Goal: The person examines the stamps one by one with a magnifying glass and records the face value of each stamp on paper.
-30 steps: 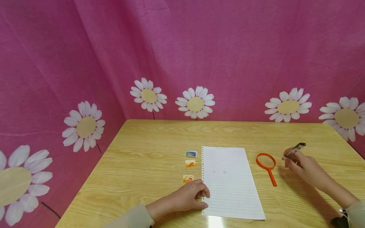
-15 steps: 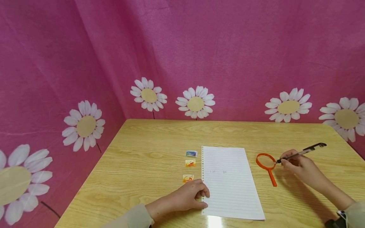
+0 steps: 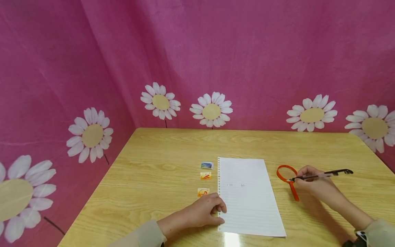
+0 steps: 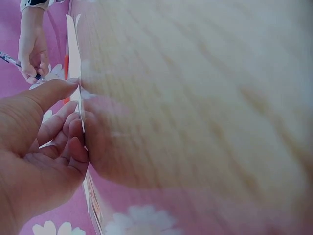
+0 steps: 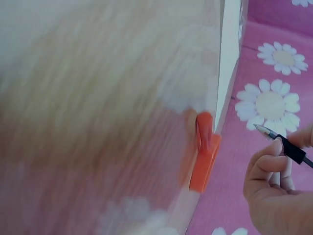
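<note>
My right hand (image 3: 322,188) pinches a black-and-clear pen (image 3: 334,173), its bare tip pointing left. In the head view that tip overlaps the ring of an orange magnifying glass (image 3: 294,192); the right wrist view shows the pen (image 5: 292,150) held above the table level. My left hand (image 3: 203,212) rests at the left edge of a lined sheet of paper (image 3: 250,206), thumb and bent fingertips touching it. Small handwritten numbers stand on the sheet. Close above that hand lies an orange-and-white stamp (image 3: 203,192).
Two more stamps lie beyond it in a column, a yellow-red stamp (image 3: 205,176) and a blue-green stamp (image 3: 207,165). All sit on a wood-grain table (image 3: 154,164). A pink curtain (image 3: 247,61) with white daisies hangs along the back and left side.
My right hand has swung the pen round so its tip points left, and has shifted left toward the magnifying glass. The left hand stays on the paper.
</note>
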`<state>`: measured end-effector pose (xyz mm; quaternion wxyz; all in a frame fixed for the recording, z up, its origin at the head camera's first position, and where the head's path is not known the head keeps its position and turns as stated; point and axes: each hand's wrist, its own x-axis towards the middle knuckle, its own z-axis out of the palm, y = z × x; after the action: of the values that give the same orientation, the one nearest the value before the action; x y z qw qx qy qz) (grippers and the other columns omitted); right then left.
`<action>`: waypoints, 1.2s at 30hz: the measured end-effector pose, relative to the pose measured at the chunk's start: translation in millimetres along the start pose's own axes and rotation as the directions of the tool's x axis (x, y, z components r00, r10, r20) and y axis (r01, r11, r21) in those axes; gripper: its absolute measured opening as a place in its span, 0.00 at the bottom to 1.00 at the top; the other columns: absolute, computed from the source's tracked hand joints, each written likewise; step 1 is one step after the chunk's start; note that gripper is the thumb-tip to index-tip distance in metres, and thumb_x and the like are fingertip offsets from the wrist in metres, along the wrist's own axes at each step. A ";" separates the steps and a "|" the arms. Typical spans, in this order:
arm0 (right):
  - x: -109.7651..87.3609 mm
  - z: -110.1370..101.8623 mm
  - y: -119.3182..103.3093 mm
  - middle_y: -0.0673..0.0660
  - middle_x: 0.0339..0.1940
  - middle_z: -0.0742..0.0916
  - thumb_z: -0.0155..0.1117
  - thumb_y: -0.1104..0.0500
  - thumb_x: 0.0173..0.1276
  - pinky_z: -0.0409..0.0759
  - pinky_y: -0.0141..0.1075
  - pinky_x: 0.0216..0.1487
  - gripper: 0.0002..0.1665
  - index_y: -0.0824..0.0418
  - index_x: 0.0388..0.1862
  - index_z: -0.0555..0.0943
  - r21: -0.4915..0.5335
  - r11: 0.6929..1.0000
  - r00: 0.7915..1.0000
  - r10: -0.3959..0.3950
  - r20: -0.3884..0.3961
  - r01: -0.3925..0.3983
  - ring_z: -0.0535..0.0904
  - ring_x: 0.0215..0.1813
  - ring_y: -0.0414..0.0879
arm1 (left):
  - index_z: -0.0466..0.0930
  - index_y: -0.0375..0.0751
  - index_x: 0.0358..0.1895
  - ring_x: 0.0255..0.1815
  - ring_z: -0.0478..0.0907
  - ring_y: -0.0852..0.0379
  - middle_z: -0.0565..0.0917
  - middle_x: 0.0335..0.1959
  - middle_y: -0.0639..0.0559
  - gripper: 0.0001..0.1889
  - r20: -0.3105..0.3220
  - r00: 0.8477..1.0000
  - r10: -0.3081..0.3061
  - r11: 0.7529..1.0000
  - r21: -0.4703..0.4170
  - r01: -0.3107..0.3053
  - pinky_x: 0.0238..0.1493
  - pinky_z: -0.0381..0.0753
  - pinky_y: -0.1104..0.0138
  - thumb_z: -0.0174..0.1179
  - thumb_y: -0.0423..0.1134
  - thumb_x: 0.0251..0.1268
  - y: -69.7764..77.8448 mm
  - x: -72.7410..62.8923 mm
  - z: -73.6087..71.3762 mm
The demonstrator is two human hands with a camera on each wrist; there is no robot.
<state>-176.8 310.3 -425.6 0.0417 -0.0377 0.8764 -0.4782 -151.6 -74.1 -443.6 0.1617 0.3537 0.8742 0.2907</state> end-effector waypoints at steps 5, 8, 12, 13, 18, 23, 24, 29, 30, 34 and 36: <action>-0.8 11.7 -4.6 0.40 0.26 0.78 0.59 0.66 0.66 0.71 0.32 0.27 0.04 0.65 0.36 0.74 0.032 0.999 1.000 -0.011 -0.009 0.011 0.71 0.28 0.34 | 0.80 0.45 0.41 0.32 0.64 0.73 0.74 0.35 0.59 0.09 0.004 1.000 -0.002 1.000 -0.013 0.002 0.38 0.69 0.82 0.69 0.39 0.60 0.6 0.1 -0.8; -1.2 17.9 -5.5 0.40 0.25 0.78 0.59 0.67 0.66 0.68 0.32 0.24 0.04 0.65 0.34 0.73 0.066 0.997 0.999 -0.038 -0.005 0.039 0.68 0.26 0.34 | 0.80 0.44 0.41 0.33 0.64 0.73 0.74 0.35 0.58 0.09 0.003 1.000 0.000 1.000 -0.017 0.000 0.38 0.69 0.82 0.69 0.38 0.60 0.5 -0.2 -0.6; -1.0 23.7 -5.8 0.40 0.25 0.77 0.58 0.68 0.66 0.67 0.32 0.24 0.03 0.65 0.34 0.72 0.091 0.995 0.999 -0.047 0.007 0.046 0.68 0.25 0.34 | 0.80 0.44 0.41 0.32 0.64 0.73 0.75 0.35 0.58 0.09 0.002 1.000 0.004 1.000 -0.017 -0.004 0.38 0.69 0.82 0.69 0.38 0.60 0.1 -0.5 -0.3; -0.8 24.6 -6.1 0.40 0.24 0.77 0.59 0.68 0.66 0.68 0.31 0.24 0.04 0.65 0.34 0.73 0.088 0.995 0.999 -0.045 0.006 0.044 0.68 0.25 0.34 | 0.80 0.44 0.41 0.32 0.64 0.73 0.75 0.35 0.58 0.09 0.001 1.000 0.005 1.000 -0.017 -0.005 0.38 0.69 0.82 0.69 0.38 0.60 0.0 -0.4 -0.2; 2.7 28.4 -7.9 0.41 0.24 0.77 0.57 0.67 0.66 0.68 0.32 0.23 0.03 0.65 0.34 0.72 0.106 0.993 0.998 -0.051 0.021 0.048 0.68 0.25 0.33 | 0.80 0.45 0.41 0.32 0.64 0.73 0.75 0.35 0.59 0.09 0.001 1.000 0.002 1.000 -0.011 -0.002 0.38 0.69 0.82 0.69 0.39 0.60 -0.6 0.1 0.2; 6.5 34.7 -12.4 0.44 0.24 0.74 0.57 0.66 0.67 0.67 0.32 0.25 0.04 0.65 0.35 0.71 0.112 0.993 0.997 -0.039 0.061 0.032 0.67 0.25 0.34 | 0.80 0.45 0.41 0.32 0.64 0.73 0.75 0.35 0.59 0.09 0.005 1.000 0.002 1.000 -0.010 -0.002 0.38 0.69 0.82 0.69 0.39 0.60 -1.2 0.0 -0.1; 7.3 36.1 -13.3 0.44 0.24 0.74 0.57 0.66 0.66 0.66 0.32 0.25 0.04 0.65 0.35 0.71 0.114 0.993 0.997 -0.042 0.067 0.034 0.67 0.25 0.34 | 0.80 0.45 0.41 0.32 0.64 0.73 0.75 0.35 0.59 0.09 0.006 1.000 0.004 1.000 -0.012 -0.004 0.38 0.69 0.82 0.69 0.39 0.60 -1.3 -0.1 -0.2; 11.6 44.5 -17.1 0.44 0.25 0.74 0.57 0.67 0.63 0.69 0.31 0.26 0.05 0.67 0.36 0.70 0.102 0.993 0.995 -0.072 0.068 0.065 0.69 0.26 0.34 | 0.80 0.45 0.41 0.32 0.64 0.74 0.74 0.35 0.58 0.09 0.013 1.000 0.006 1.000 -0.019 -0.006 0.38 0.69 0.82 0.68 0.39 0.60 -0.9 -0.1 -0.7; 12.4 46.0 -17.9 0.44 0.25 0.74 0.57 0.68 0.63 0.69 0.31 0.26 0.06 0.68 0.36 0.70 0.100 0.993 0.995 -0.071 0.067 0.064 0.69 0.26 0.34 | 0.81 0.45 0.41 0.32 0.64 0.74 0.74 0.35 0.58 0.09 0.014 1.000 0.006 1.000 -0.019 -0.006 0.37 0.69 0.82 0.68 0.39 0.60 -0.7 -0.2 -0.9; 16.7 51.3 -20.8 0.43 0.24 0.75 0.59 0.69 0.60 0.70 0.29 0.26 0.07 0.70 0.36 0.71 0.106 0.992 0.996 -0.069 0.062 0.062 0.69 0.25 0.34 | 0.81 0.45 0.41 0.32 0.64 0.73 0.74 0.35 0.58 0.09 0.013 1.000 0.005 1.000 -0.016 -0.005 0.37 0.69 0.82 0.68 0.39 0.60 -0.5 -0.6 -1.5; 18.8 52.8 -22.3 0.43 0.24 0.76 0.59 0.69 0.60 0.70 0.29 0.26 0.07 0.70 0.35 0.72 0.120 0.992 0.996 -0.058 0.074 0.049 0.69 0.25 0.34 | 0.80 0.45 0.42 0.32 0.64 0.73 0.74 0.35 0.58 0.09 0.013 1.000 0.005 1.000 -0.013 -0.005 0.37 0.69 0.82 0.68 0.39 0.61 -0.7 -0.7 -1.7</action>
<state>-189.2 252.1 -436.0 0.0647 -0.0771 0.8429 -0.5285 -152.3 -75.7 -442.6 0.1688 0.3568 0.8704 0.2943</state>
